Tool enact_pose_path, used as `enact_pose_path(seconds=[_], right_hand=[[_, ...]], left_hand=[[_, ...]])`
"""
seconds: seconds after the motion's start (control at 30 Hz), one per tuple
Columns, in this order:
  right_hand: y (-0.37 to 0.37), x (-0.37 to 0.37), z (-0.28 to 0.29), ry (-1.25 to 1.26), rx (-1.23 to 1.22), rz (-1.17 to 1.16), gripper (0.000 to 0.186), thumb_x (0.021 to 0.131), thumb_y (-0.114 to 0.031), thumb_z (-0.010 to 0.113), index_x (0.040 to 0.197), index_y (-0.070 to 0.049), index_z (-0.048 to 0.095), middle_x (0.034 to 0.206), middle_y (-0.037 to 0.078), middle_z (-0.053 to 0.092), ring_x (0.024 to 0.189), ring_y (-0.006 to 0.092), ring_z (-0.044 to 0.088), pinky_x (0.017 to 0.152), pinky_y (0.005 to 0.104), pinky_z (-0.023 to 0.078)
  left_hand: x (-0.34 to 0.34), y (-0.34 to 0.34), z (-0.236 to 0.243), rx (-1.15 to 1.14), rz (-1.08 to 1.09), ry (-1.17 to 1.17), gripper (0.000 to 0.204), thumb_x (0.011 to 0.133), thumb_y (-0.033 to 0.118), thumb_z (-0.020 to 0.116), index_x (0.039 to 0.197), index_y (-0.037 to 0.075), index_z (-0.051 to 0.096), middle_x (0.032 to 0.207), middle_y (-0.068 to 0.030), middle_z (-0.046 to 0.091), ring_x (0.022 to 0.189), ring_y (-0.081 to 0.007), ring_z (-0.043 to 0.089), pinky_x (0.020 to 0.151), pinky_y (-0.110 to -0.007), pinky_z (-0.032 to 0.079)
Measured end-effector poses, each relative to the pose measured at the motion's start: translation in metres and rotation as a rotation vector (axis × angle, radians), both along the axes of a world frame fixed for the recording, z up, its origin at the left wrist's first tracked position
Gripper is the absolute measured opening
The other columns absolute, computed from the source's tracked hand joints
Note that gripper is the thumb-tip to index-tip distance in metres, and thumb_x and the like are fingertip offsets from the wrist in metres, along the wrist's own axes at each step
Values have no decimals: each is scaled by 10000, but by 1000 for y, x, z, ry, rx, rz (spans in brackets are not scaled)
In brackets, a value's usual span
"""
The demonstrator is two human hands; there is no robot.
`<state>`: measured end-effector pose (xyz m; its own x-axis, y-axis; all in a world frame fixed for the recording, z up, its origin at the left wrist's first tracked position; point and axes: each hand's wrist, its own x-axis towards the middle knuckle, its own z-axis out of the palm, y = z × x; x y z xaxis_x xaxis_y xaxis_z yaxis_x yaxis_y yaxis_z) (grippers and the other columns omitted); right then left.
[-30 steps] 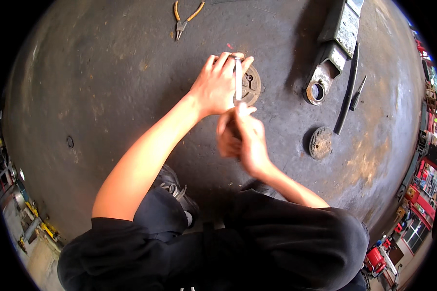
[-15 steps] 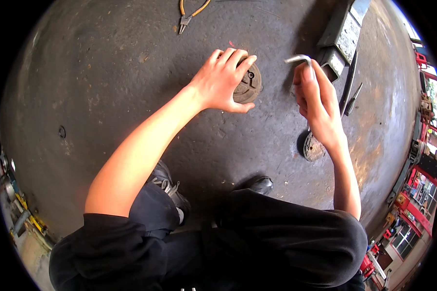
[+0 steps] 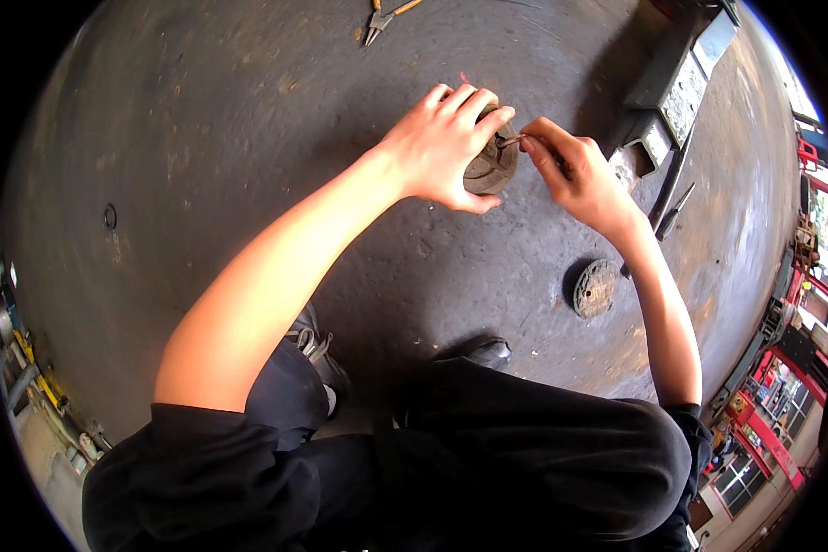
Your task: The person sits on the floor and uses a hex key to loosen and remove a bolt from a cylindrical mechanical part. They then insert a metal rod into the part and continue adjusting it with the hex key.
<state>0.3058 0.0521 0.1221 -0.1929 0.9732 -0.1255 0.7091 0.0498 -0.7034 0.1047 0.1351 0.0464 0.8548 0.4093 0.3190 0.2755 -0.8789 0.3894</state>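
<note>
A dirty, grey-brown round pad with moulded ribs (image 3: 490, 173) is on the dark floor in front of me. My left hand (image 3: 440, 147) grips it, fingers over the far edge and thumb at the near edge. From the right, my right hand (image 3: 580, 177) pinches a bent metal hex key (image 3: 510, 142). The key's end meets the hole in the pad's face; how deep it goes cannot be made out. A second worn round pad (image 3: 595, 289) lies below my right hand, beside the forearm.
Yellow-handled pliers (image 3: 374, 29) lie at the far side. A heavy square metal arm (image 3: 670, 106) stretches along the far right, with a slim dark tool (image 3: 675, 213) beside it. On the left lies a small black ring (image 3: 109, 216). My shoe (image 3: 488, 352) stands close in front.
My right hand has swung left with the hex key, bringing it from the air to the pad's face. The left hand keeps its hold. The view has shifted slightly.
</note>
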Motion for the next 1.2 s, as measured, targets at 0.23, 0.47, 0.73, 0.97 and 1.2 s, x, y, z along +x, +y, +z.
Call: enact_pose_path(seconds=[0.23,0.47,0.73,0.97,1.2], right_hand=[[6,7,-12,-237,196,174,140,956,-132,605,1057,-34,604,825,163,666,719,376,648,620,441,521],[22,14,-6,-330,128,382,218,930,-94,622,1133,-28,576,785,195,639,710,392,637,616,454,510],[15,9,-14,-385,36,376,313,920,-66,619,1208,-23,504,676,219,608,631,426,618,530,472,486],[0,-4,-29,-436,86,156,159,928,-85,616,990,-17,486,602,222,568,588,430,606,496,484,478],[-65,-19,-53,-323,6,-181,221,949,-209,625,966,-36,490,554,207,580,532,423,621,469,505,495]], left_hand=[[1,1,-2,16,6,17,943,641,538,815,1360,26,485,1309,-147,519,1221,-314,499,1029,-451,405],[1,0,-2,10,6,21,932,639,530,814,1354,27,491,1310,-151,519,1224,-318,498,1033,-454,405],[3,-2,-3,-31,9,-10,907,623,500,819,1337,28,517,1303,-147,535,1225,-305,506,1023,-452,411],[3,-4,2,-87,24,35,925,577,463,842,1350,66,525,1322,-115,529,1235,-279,507,948,-466,460],[15,-30,8,30,-106,133,908,551,447,852,1327,76,561,1313,-104,542,1228,-244,517,889,-446,480]])
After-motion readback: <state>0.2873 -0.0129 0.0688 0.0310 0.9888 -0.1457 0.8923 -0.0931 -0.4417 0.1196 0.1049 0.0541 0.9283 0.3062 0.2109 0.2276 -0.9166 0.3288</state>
